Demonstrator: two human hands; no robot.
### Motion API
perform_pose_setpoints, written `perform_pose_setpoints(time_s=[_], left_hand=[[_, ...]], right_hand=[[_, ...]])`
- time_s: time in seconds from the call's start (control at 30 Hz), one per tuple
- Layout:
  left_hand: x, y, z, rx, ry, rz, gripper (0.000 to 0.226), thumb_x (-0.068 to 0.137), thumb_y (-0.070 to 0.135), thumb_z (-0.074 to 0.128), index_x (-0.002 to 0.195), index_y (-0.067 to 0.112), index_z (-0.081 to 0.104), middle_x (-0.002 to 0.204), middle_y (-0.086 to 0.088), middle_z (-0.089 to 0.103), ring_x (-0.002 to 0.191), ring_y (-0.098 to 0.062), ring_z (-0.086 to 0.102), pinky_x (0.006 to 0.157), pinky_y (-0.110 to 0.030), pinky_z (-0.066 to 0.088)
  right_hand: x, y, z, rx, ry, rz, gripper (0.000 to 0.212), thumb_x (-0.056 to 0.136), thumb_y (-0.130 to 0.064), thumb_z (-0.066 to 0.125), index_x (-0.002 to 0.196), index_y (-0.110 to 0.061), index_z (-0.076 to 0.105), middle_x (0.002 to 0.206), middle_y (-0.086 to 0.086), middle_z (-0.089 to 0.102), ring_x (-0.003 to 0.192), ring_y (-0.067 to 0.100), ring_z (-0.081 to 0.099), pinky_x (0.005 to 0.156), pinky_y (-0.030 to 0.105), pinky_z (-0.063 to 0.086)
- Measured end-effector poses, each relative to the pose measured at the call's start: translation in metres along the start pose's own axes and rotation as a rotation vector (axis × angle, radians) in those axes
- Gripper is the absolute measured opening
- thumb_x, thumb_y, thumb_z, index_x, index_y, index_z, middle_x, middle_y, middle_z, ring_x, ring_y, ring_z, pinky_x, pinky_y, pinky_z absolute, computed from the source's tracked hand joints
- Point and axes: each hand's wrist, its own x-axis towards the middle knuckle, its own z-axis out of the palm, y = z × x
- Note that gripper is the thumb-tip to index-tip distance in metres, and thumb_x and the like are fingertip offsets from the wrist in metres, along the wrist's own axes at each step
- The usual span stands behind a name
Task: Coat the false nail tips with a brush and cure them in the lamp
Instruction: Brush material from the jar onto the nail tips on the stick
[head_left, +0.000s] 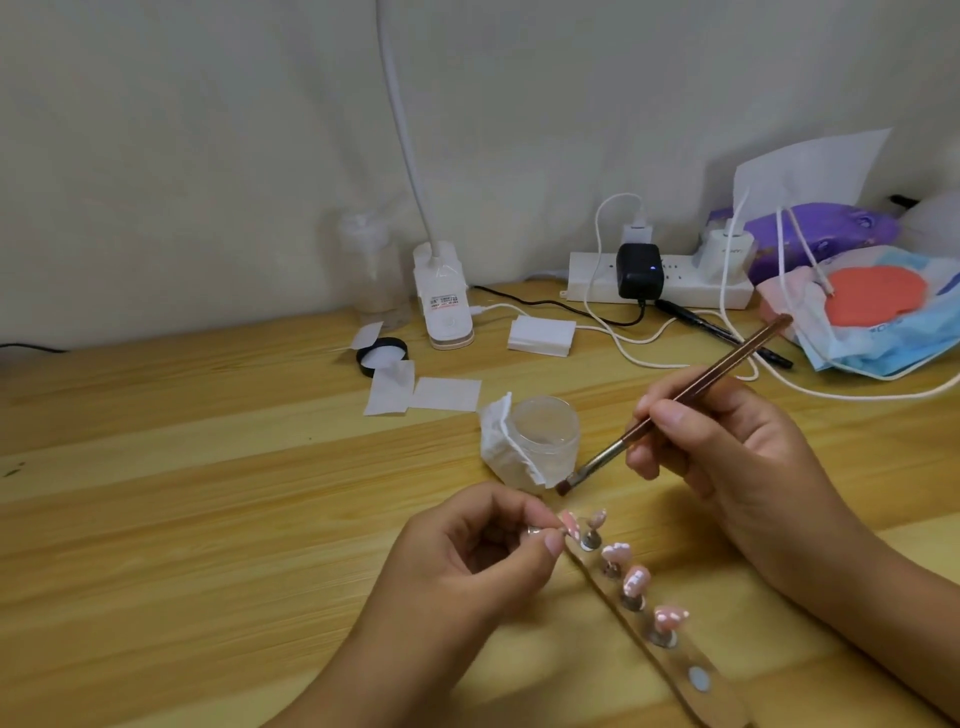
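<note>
Wood worktop (156, 467) against a pale wall. Far left at the back: clear bottle (376, 275), blurry. Next to it a black lid (382, 356) lying open side up, then the white lamp (442, 304), clip base on the worktop, gooseneck running up out of view. Flat wipes (447, 395) lie in front of it. Left hand (467, 561) near the front edge, thumb and forefinger pinching one pink nail tip (569, 521) just at the far end of the holder (649, 631). Pad stack (542, 336) behind, clear jar (545, 434) mid-worktop with a wipe stuck to its left side. Holder runs diagonally towards the near right, four more tips (636, 579) standing on it, one bare spot at the near end. Brush (675, 400) tilted, bristles low beside the jar, above the pinched tip, not touching it. Power strip (660, 286) with chargers at the wall. Right hand (727, 452) grips the brush mid-handle like a pen. Far right: purple pack (821, 228), blue mask (883, 338).
</note>
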Motion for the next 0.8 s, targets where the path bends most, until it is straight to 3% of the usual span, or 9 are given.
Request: perform_pose_setpoints(time_s=[0.2,0.3,0.4,0.5,0.63,0.8], left_hand=[[-0.0012,0.0039,0.0005,0.061,0.04,0.061,0.023,0.068,0.043,0.073,0.083,0.025,0.072,0.082,0.007,0.069,0.073,-0.004,0.056,0.064,-0.01,0.041],[-0.0006,0.0047,0.0002,0.044,0.047,0.059,0.012,0.076,0.031,0.071,0.086,0.028,0.075,0.08,0.012,0.07,0.072,0.001,0.058,0.066,-0.009,0.044],[0.0007,0.0027,0.0004,0.004,0.065,0.048,0.016,0.072,0.026,0.073,0.088,0.028,0.076,0.076,0.008,0.07,0.07,-0.002,0.06,0.064,-0.012,0.047],[0.0015,0.001,-0.0004,-0.004,0.074,0.049,0.023,0.062,0.038,0.077,0.081,0.026,0.074,0.074,0.006,0.069,0.069,-0.003,0.061,0.063,-0.013,0.046],[0.0025,-0.0003,-0.0002,0.015,0.09,0.067,0.02,0.057,0.04,0.076,0.072,0.027,0.072,0.071,0.007,0.068,0.067,0.0,0.059,0.061,-0.01,0.044],[0.0017,-0.0008,-0.0005,0.035,0.072,0.054,0.021,0.056,0.042,0.076,0.071,0.027,0.071,0.074,0.003,0.07,0.067,-0.003,0.06,0.061,-0.014,0.046]], right_hand=[[0.0046,-0.0009,-0.0042,0.149,0.086,0.053,0.017,0.083,-0.021,0.06,0.077,-0.026,0.076,0.067,-0.001,0.065,0.061,0.008,0.063,0.059,0.017,0.052],[0.0053,-0.0021,-0.0048,0.217,0.095,0.069,0.019,0.084,-0.02,0.058,0.077,-0.024,0.075,0.067,-0.001,0.064,0.061,0.008,0.062,0.059,0.018,0.053],[0.0049,-0.003,-0.0046,0.219,0.05,0.079,0.009,0.081,-0.023,0.066,0.079,-0.021,0.074,0.069,0.001,0.063,0.064,0.01,0.063,0.06,0.02,0.053],[0.0035,-0.0017,-0.0052,0.2,0.007,0.082,0.013,0.079,-0.024,0.062,0.081,-0.019,0.074,0.071,0.005,0.064,0.064,0.013,0.064,0.059,0.022,0.054],[0.0014,-0.0022,-0.0036,0.164,-0.028,0.079,0.008,0.074,-0.023,0.071,0.08,-0.02,0.074,0.07,0.007,0.066,0.062,0.014,0.064,0.058,0.022,0.053],[-0.0008,-0.0019,-0.0016,0.124,-0.046,0.084,0.014,0.08,-0.022,0.06,0.076,-0.02,0.073,0.068,0.005,0.064,0.06,0.014,0.064,0.055,0.022,0.053]])
